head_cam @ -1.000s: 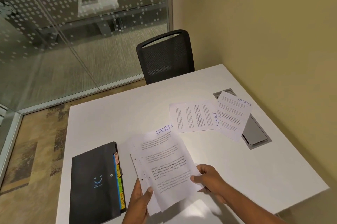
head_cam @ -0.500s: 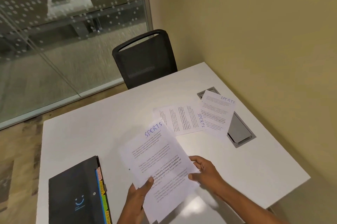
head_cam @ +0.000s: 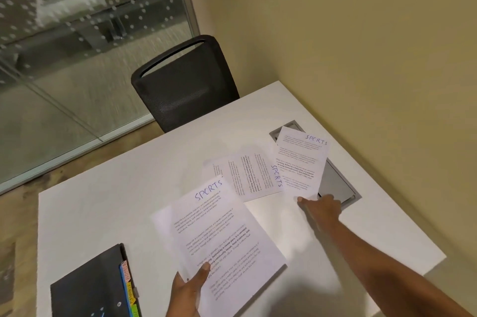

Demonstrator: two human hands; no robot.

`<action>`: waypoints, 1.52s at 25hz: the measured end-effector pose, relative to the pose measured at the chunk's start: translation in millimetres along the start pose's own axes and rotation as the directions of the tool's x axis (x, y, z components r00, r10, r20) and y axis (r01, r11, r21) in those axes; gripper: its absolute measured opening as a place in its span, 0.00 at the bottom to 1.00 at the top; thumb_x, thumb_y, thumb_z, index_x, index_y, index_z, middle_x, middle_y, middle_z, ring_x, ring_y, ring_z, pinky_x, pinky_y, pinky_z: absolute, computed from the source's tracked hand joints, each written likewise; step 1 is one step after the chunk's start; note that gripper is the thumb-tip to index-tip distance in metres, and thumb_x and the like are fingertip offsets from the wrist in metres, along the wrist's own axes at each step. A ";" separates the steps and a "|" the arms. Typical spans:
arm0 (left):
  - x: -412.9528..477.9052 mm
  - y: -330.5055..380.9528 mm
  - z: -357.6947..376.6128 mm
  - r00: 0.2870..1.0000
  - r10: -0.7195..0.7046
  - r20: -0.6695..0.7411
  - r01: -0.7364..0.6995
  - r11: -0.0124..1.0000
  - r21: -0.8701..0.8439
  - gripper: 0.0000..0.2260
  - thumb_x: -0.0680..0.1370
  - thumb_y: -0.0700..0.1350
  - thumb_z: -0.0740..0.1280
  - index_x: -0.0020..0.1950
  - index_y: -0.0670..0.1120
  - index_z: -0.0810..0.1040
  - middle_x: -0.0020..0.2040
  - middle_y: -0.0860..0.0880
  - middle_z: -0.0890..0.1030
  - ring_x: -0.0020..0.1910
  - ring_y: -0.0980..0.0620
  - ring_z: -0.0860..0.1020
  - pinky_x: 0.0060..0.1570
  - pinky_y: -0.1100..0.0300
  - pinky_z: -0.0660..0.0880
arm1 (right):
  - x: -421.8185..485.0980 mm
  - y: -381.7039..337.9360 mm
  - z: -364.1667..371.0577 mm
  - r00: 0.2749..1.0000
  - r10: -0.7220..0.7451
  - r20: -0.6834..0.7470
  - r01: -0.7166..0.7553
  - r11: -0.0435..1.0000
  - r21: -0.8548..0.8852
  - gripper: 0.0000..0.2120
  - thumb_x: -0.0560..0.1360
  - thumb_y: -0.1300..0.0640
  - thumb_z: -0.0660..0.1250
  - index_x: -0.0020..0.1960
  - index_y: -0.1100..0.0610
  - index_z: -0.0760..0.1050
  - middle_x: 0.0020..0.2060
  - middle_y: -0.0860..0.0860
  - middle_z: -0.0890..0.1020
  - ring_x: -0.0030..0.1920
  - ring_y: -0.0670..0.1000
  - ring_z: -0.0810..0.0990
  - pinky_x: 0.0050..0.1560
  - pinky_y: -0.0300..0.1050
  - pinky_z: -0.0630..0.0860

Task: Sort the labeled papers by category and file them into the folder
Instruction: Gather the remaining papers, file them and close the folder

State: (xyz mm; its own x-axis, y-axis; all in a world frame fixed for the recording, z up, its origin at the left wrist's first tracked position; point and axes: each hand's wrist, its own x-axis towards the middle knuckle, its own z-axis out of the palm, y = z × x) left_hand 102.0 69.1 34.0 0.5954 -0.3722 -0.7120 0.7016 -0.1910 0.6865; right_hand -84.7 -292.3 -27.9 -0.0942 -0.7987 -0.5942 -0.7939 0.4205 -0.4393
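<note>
Black folder (head_cam: 87, 288) cropped below, left hand (head_cam: 187, 293) pinching sheet (head_cam: 219, 229), right hand (head_cam: 321, 209) grip unclear.

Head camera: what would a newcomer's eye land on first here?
First, the blue handwritten SPORTS label on the held sheet, gripped by the left hand at centre. Next, the right hand, stretched to the near corner of the far SPORTS sheet, which overlaps a grey desk hatch. The black tabbed folder lies bottom left.
</note>
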 end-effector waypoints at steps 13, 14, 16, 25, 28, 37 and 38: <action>23.8 -4.1 30.0 0.999 0.015 -0.047 -0.014 1.000 0.019 0.24 0.72 0.33 0.79 0.66 0.44 0.80 0.60 0.39 0.87 0.57 0.41 0.87 0.59 0.47 0.83 | 56.2 -46.9 34.2 0.987 0.077 -0.138 -0.103 0.977 -0.189 0.32 0.69 0.41 0.81 0.65 0.59 0.78 0.62 0.59 0.76 0.63 0.62 0.76 0.60 0.63 0.79; 24.7 -3.1 30.8 0.998 0.032 -0.052 -0.031 0.999 0.015 0.31 0.66 0.40 0.85 0.67 0.44 0.80 0.61 0.38 0.86 0.59 0.39 0.86 0.64 0.43 0.80 | 57.6 -48.2 33.6 0.988 0.062 -0.142 -0.084 0.985 -0.150 0.29 0.70 0.45 0.81 0.63 0.59 0.80 0.61 0.59 0.78 0.62 0.63 0.77 0.60 0.62 0.81; 30.0 -4.5 27.1 0.998 0.061 -0.034 -0.062 0.998 -0.023 0.48 0.52 0.51 0.91 0.69 0.41 0.80 0.61 0.37 0.86 0.61 0.37 0.85 0.70 0.40 0.73 | 57.2 -49.0 29.4 0.990 0.015 -0.137 -0.025 0.997 -0.069 0.18 0.71 0.54 0.77 0.59 0.58 0.82 0.57 0.59 0.83 0.59 0.64 0.80 0.57 0.59 0.83; 43.9 14.9 22.3 1.000 0.030 0.008 -0.030 0.999 -0.026 0.23 0.78 0.28 0.69 0.72 0.42 0.78 0.66 0.37 0.84 0.65 0.36 0.82 0.61 0.47 0.81 | 60.5 -47.3 6.4 0.990 -0.129 -0.054 0.135 0.981 0.140 0.10 0.69 0.64 0.64 0.49 0.59 0.76 0.47 0.56 0.84 0.50 0.63 0.84 0.49 0.57 0.84; 45.3 34.6 28.9 0.998 0.055 0.008 -0.056 0.998 0.026 0.19 0.79 0.29 0.69 0.68 0.42 0.80 0.61 0.40 0.87 0.57 0.43 0.87 0.52 0.54 0.85 | 55.7 -52.9 -0.6 0.995 -0.100 -0.013 0.100 0.958 0.268 0.14 0.71 0.65 0.65 0.56 0.59 0.76 0.51 0.55 0.83 0.50 0.60 0.84 0.47 0.52 0.84; 48.0 43.6 32.2 0.999 0.014 0.029 -0.017 0.996 0.084 0.17 0.78 0.33 0.73 0.67 0.42 0.82 0.59 0.40 0.87 0.60 0.39 0.86 0.66 0.44 0.77 | 52.4 -37.0 -61.5 0.950 -0.269 -0.158 0.293 0.942 0.161 0.06 0.79 0.59 0.73 0.56 0.56 0.83 0.50 0.51 0.85 0.49 0.57 0.83 0.44 0.46 0.75; 47.8 41.5 30.2 0.999 0.013 0.032 -0.016 0.997 0.075 0.17 0.78 0.32 0.73 0.66 0.43 0.82 0.59 0.41 0.87 0.60 0.39 0.86 0.67 0.44 0.76 | 55.6 -33.3 -70.1 0.947 -0.274 -0.170 0.304 0.932 0.196 0.06 0.78 0.58 0.74 0.55 0.54 0.84 0.49 0.51 0.86 0.49 0.57 0.84 0.45 0.48 0.76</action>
State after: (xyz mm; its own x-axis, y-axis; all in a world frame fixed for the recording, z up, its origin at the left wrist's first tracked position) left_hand 147.8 15.9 32.9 0.5917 -0.4039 -0.6977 0.6608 -0.2527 0.7067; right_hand -105.6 -380.9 0.9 0.0261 -0.9442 -0.3283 -0.6507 0.2332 -0.7226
